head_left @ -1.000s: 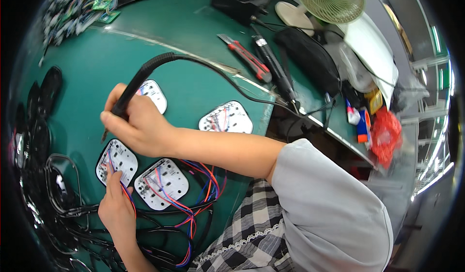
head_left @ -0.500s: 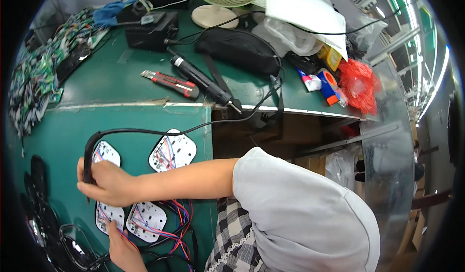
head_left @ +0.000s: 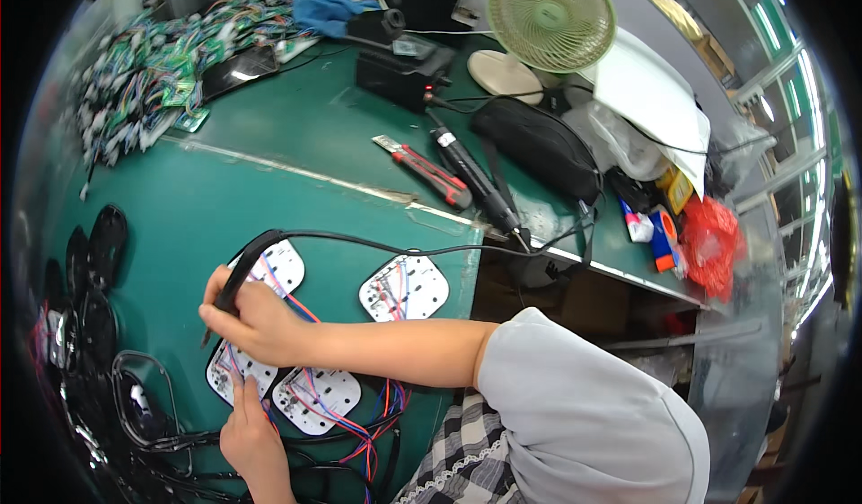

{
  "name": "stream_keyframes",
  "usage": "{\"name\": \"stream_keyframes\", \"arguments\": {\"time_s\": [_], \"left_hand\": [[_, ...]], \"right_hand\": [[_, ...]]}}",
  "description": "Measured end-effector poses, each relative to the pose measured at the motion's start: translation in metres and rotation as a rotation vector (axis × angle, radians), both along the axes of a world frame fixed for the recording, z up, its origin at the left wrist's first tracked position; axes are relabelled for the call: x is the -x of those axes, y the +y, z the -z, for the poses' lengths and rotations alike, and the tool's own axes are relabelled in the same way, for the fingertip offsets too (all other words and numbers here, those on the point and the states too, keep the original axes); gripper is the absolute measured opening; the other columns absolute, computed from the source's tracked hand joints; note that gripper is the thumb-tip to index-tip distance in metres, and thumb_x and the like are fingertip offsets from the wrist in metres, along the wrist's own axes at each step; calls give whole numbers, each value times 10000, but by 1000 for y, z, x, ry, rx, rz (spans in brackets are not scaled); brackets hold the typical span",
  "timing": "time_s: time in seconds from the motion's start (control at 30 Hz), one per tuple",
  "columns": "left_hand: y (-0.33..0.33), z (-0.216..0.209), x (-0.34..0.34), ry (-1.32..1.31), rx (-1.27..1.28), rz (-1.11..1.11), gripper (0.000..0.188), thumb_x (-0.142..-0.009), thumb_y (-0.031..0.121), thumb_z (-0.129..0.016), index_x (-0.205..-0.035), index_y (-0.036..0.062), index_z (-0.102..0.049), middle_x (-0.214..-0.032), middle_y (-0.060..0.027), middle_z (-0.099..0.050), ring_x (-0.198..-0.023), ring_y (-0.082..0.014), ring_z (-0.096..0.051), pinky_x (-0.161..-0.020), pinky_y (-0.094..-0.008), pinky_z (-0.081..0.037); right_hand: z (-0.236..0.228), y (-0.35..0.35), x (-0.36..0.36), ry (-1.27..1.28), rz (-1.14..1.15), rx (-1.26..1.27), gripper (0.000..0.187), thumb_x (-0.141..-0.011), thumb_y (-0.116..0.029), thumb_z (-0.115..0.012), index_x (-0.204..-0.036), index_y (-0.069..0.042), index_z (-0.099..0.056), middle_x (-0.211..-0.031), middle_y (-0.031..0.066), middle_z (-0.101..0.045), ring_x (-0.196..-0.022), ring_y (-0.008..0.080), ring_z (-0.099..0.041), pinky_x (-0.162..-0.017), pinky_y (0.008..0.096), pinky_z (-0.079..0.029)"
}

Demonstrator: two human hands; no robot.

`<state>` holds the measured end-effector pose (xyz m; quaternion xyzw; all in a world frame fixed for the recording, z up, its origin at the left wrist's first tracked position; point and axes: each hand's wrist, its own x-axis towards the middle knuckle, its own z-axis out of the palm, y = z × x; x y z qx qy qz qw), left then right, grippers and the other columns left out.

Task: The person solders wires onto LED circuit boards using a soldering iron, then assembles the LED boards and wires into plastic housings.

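My right hand (head_left: pixel 256 320) is closed around a black soldering iron (head_left: pixel 235 284), its cord trailing off to the right. The tip points down by the left edge of a white rounded plate (head_left: pixel 260 371). My left hand (head_left: pixel 251 437) reaches onto that plate with its fingertips together on thin red and blue wires (head_left: pixel 235 360); the exact pinch is partly hidden. Beside it lies a second white plate (head_left: pixel 316 405) with wires. A third plate (head_left: pixel 285 266) is partly covered by my right hand, and a fourth (head_left: pixel 404 288) sits to the right.
Black cables and black oval parts (head_left: pixel 99 315) lie at left. Behind are a pile of wired circuit boards (head_left: pixel 184 77), a utility knife (head_left: pixel 426 173), an electric screwdriver (head_left: pixel 476 181), a black box (head_left: pixel 400 73), a black pouch (head_left: pixel 539 145), a green fan (head_left: pixel 552 19) and a red bag (head_left: pixel 711 248).
The view has swung, so the bench appears shifted right and tilted. My right hand still grips the soldering iron, and my left fingers remain on the same plate.
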<state>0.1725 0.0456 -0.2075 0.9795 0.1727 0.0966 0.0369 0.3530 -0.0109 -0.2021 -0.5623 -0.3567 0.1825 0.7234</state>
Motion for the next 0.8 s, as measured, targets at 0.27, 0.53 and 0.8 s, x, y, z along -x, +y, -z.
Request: {"name": "stream_keyframes", "arguments": {"time_s": [0.27, 0.53, 0.8], "left_hand": [[52, 24, 41, -129, -98, 227, 364, -697, 86, -616, -1057, 44, -645, -1212, -113, -620, -536, -121, -559, -511, -261, -445], [63, 47, 127, -17, -133, 0, 357, -691, 93, -607, -1043, 54, -653, -1220, -120, -617, -474, -70, -503, -451, -216, -398], [63, 52, 134, -35, -134, 15, 368, -702, 117, -615, -1061, 46, -648, -1160, -113, -649, -482, -65, -515, -455, -210, -406]], "right_hand": [[15, 32, 62, -153, 57, 75, 94, -901, -89, -585, -869, -18, -532, -705, 8, -509, -647, 79, -457, -573, 245, -381], [57, 69, 136, -80, -286, 107, 97, -923, -74, -574, -935, -12, -501, -732, -3, -524, -642, 37, -447, -548, 196, -354], [59, 66, 148, -180, -317, 99, 94, -920, -82, -580, -923, -11, -518, -765, 11, -540, -645, 47, -454, -561, 199, -365]]}}
